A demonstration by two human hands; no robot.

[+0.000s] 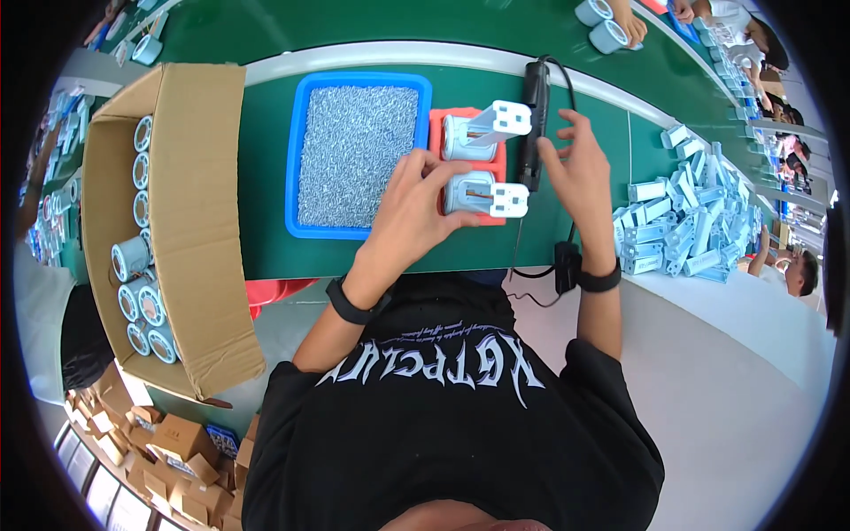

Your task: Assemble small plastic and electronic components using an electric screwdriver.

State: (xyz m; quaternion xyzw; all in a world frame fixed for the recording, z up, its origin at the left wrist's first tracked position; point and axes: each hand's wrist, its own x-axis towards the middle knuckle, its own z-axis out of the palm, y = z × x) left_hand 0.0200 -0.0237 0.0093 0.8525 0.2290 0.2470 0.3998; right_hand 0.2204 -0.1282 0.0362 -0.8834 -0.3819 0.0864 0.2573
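Observation:
My left hand (pixel 410 205) has its thumb and fingers closed round the near light-blue plastic housing (pixel 471 192), a round cup with a white rectangular end piece. That housing sits in a red fixture (pixel 499 165). A second light-blue housing (pixel 459 138) of the same kind rests in the fixture's far half, its arm tilted up to the right. My right hand (pixel 577 170) is open, fingers apart, just right of a black electric screwdriver (pixel 532 115) with a cable. Whether its thumb touches the tool I cannot tell.
A blue tray (pixel 291 177) of small silvery screws lies left of the fixture. Further left stands a cardboard box (pixel 199 221) holding several light-blue round housings. Many loose light-blue parts (pixel 682 221) are heaped at the right. Other people work across the green table (pixel 381 26).

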